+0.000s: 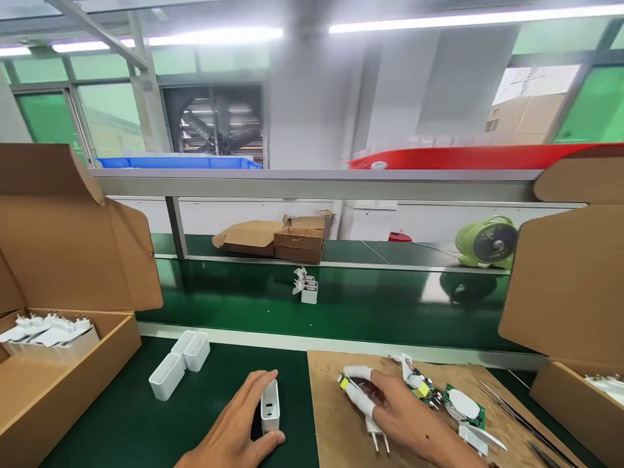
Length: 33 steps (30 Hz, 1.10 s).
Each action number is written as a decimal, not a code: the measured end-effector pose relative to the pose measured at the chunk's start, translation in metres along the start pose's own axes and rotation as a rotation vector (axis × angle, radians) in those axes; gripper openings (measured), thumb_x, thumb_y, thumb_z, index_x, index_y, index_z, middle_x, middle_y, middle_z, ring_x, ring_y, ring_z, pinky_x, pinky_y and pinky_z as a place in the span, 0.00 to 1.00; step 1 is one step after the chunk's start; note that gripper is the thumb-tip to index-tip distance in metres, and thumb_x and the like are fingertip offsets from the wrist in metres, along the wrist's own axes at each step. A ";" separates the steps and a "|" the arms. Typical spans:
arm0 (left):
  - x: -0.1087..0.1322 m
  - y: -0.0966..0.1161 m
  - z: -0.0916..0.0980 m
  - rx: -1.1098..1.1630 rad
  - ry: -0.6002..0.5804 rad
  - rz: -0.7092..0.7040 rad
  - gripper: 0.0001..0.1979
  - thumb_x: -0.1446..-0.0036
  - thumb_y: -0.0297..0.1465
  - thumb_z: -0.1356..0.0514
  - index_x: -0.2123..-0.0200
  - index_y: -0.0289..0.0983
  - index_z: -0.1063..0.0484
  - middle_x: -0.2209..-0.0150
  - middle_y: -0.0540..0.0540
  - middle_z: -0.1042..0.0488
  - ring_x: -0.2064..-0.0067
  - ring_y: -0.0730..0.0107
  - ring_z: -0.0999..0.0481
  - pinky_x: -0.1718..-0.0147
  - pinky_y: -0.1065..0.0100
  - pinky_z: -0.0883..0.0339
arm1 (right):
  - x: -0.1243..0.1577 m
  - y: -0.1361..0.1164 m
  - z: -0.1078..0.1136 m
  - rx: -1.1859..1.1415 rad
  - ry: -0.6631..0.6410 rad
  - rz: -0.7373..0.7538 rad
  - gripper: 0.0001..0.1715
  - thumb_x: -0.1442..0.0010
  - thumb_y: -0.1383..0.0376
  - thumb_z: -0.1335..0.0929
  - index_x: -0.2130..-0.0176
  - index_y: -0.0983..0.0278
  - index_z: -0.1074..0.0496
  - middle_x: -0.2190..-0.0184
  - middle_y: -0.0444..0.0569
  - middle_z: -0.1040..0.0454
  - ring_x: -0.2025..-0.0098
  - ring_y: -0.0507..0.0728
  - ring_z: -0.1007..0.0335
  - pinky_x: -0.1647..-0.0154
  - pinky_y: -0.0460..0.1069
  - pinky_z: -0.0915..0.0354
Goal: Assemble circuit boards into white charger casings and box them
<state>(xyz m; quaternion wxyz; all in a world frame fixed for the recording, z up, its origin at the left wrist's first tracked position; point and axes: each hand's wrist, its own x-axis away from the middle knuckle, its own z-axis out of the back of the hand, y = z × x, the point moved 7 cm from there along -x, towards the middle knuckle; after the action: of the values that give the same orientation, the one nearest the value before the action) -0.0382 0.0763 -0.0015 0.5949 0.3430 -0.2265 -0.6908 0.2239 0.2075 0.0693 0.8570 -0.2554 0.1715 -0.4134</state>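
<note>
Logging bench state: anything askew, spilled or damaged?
No clear spill or damage. Slightly odd: circuit boards lie jumbled at differing angles on the brown sheet beside the right hand, and a cluster of white parts sits by itself on the glossy green surface beyond. Either may be normal.

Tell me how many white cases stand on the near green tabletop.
4: one white case at the near end of a group on the left, a second and third side by side beyond it, and a fourth at the left hand. That hand may hide another.
</note>
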 end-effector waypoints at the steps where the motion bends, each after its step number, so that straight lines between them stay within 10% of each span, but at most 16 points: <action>1: 0.001 0.002 0.001 0.006 -0.006 0.008 0.42 0.38 0.32 0.32 0.24 0.46 0.44 0.26 0.38 0.38 0.27 0.49 0.34 0.28 0.52 0.36 | -0.005 -0.007 -0.006 -0.069 -0.037 -0.021 0.20 0.32 0.50 0.33 0.56 0.61 0.21 0.67 0.48 0.20 0.67 0.61 0.24 0.63 0.52 0.28; 10: 0.013 0.004 0.005 0.022 -0.010 0.034 0.43 0.37 0.34 0.34 0.23 0.45 0.48 0.26 0.38 0.39 0.26 0.49 0.36 0.26 0.50 0.39 | -0.013 -0.034 -0.024 0.087 -0.093 -0.095 0.25 0.27 0.49 0.41 0.61 0.62 0.25 0.61 0.56 0.18 0.59 0.65 0.23 0.52 0.57 0.30; 19: 0.015 -0.001 0.002 0.098 -0.025 0.114 0.47 0.37 0.33 0.33 0.22 0.46 0.52 0.28 0.37 0.36 0.29 0.48 0.32 0.29 0.49 0.36 | 0.032 -0.026 -0.041 0.146 -0.322 0.019 0.42 0.39 0.64 0.30 0.28 0.58 0.35 0.30 0.55 0.31 0.31 0.71 0.32 0.32 0.59 0.34; 28: 0.020 0.002 0.014 0.110 -0.028 0.055 0.51 0.40 0.29 0.32 0.21 0.50 0.56 0.29 0.38 0.35 0.29 0.45 0.31 0.31 0.43 0.35 | 0.036 -0.037 -0.043 0.267 -0.183 0.176 0.21 0.49 0.77 0.34 0.57 0.61 0.26 0.50 0.56 0.22 0.46 0.68 0.24 0.44 0.61 0.26; 33: 0.018 -0.003 0.012 0.150 0.093 0.027 0.46 0.38 0.28 0.36 0.22 0.47 0.53 0.31 0.37 0.32 0.31 0.49 0.28 0.30 0.47 0.35 | 0.030 -0.059 -0.033 0.124 -0.005 0.277 0.20 0.43 0.76 0.37 0.53 0.59 0.31 0.57 0.50 0.26 0.57 0.62 0.25 0.56 0.57 0.24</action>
<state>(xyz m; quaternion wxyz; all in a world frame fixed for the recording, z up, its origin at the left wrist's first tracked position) -0.0499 0.0585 0.0004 0.5866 0.4151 -0.2541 -0.6473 0.1886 0.1423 0.0745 0.9204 -0.1770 0.1770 -0.3003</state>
